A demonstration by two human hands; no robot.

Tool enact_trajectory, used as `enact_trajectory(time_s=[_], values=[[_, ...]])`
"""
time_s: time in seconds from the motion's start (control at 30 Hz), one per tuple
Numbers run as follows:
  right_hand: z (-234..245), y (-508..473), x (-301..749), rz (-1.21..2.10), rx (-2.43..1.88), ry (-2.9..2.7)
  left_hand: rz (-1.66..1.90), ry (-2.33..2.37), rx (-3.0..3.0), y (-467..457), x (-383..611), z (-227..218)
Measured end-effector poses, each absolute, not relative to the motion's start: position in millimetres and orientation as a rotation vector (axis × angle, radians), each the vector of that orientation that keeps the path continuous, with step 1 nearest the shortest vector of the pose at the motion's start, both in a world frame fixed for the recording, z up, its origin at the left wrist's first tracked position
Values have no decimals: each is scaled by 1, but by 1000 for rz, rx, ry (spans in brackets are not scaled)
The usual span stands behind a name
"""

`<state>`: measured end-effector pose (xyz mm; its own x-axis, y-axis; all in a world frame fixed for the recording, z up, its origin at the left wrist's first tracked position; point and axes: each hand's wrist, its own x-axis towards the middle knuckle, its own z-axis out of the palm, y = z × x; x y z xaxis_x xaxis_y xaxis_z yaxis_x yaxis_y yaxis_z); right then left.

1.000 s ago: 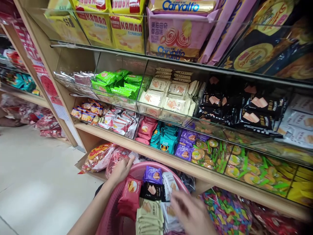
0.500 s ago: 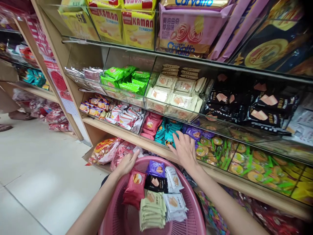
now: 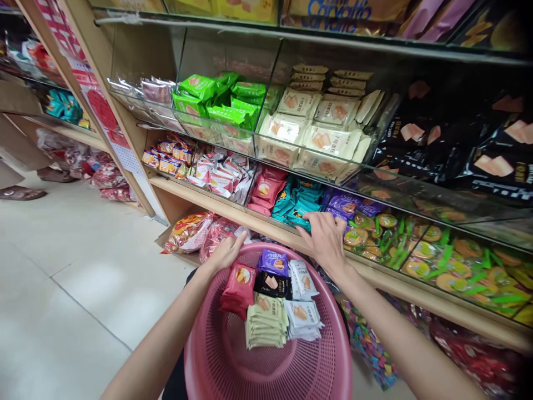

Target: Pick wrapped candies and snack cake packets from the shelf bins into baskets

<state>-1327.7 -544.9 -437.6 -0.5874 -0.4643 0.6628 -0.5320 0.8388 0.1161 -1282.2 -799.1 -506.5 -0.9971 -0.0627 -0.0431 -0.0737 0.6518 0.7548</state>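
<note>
My left hand (image 3: 227, 251) is at the left rim of a pink plastic basket (image 3: 333, 344), its fingers partly hidden along the outside. Inside the basket lie snack packets in groups: red packets (image 3: 238, 289), a purple packet (image 3: 273, 262), a black packet (image 3: 272, 284), white packets (image 3: 303, 318) and pale green packets (image 3: 266, 322). My right hand (image 3: 327, 239) reaches over the lower shelf's front edge, fingers bent and apart. Its fingertips are by the teal packets (image 3: 300, 201) and the purple packets (image 3: 343, 204); I see nothing held in it.
Glass dividers split the shelves into bins. Above are green packets (image 3: 216, 97), cream packets (image 3: 328, 130) and black packets (image 3: 495, 144). A wooden shelf edge (image 3: 200, 201) runs in front. Bagged goods (image 3: 191, 230) lie below. Another person's foot (image 3: 23, 193) shows at left.
The view has shifted, so the shelves look closer and more of the basket's inside shows. My right hand has lowered slightly, its fingers more bent. My left hand stays at the basket rim.
</note>
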Motion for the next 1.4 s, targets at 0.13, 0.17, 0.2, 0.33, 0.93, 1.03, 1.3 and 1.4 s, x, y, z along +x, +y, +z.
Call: enact_trajectory(time_s=[0.13,0.17,0.2,0.33,0.93,1.03,1.3,1.4], values=[[-428,-540,-1316,178,726,-2217,1300,2843,-122,-799,-1282,-506],[-423,-539,-1309,214,731,-2200,1303,2840,-125,-799,-1282,-506],[-418,-538,-1300,270,739,-2193,1307,2835,-128,-798,-1282,-506],[-412,-545,-1244,778,783,-2343,1338,2800,-131,-798,-1283,-505],[-533,-620,-1117,3131,-1453,-2231,1279,2842,-103,-799,-1279,-507],[-539,-636,-1115,3002,-1564,-2170,1281,2853,-88,-800,-1278,-508],[-553,-659,-1108,2946,-1723,-1888,1271,2869,-56,-801,-1278,-511],[-553,-662,-1108,2975,-1755,-1727,1262,2865,-64,-801,-1279,-512]])
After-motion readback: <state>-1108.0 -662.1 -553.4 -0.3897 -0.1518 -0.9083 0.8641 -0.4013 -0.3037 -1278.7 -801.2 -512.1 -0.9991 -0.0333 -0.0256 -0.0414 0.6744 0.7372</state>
